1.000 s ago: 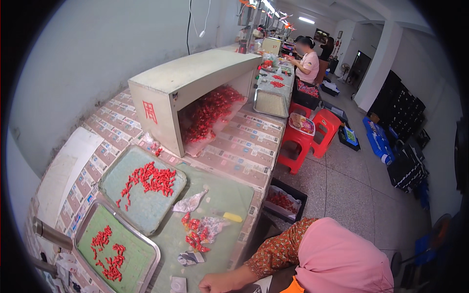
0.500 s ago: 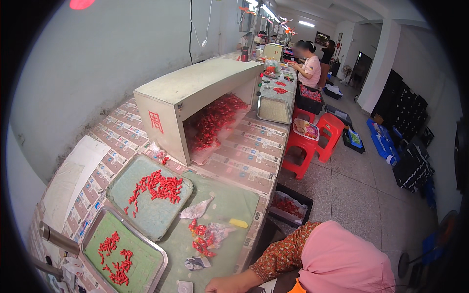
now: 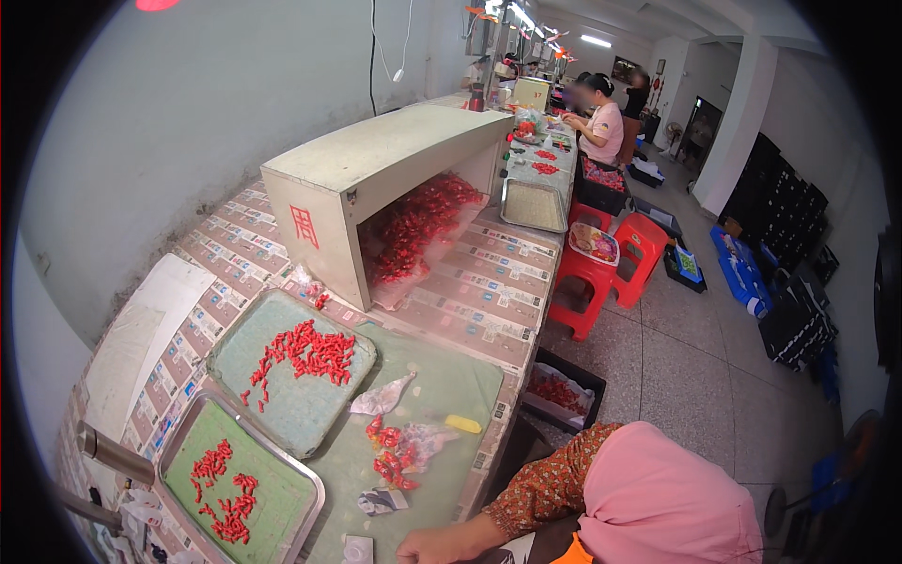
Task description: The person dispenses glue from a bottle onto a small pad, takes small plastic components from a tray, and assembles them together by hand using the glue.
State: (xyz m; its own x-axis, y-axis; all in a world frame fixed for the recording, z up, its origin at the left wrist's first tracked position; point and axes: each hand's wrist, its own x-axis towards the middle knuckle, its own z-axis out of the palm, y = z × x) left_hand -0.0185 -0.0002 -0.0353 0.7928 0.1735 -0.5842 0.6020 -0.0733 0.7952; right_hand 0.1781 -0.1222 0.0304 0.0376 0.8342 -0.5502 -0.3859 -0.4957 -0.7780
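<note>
A person's left hand rests on the near edge of a green-matted surface, fingers loosely curled together and gripping nothing; the forearm wears a brown patterned sleeve under a pink garment. The right hand is out of view. Just ahead of the hand lies a heap of small red pieces on crumpled clear wrappers, with a grey scrap beside the hand and a small yellow piece farther ahead to its right. To the hand's left sits a metal tray lined in green with scattered red pieces; beyond it, a second green tray carries a denser red pile. Farther ahead stands a long cream box, a red mark on its end and red pieces spilling from its open side. The surface around it is covered with rows of small rectangular printed labels, too small to make out. Well to the right, red stools stand on the floor. The hand's fingertips are cut off by the frame's lower edge.
</note>
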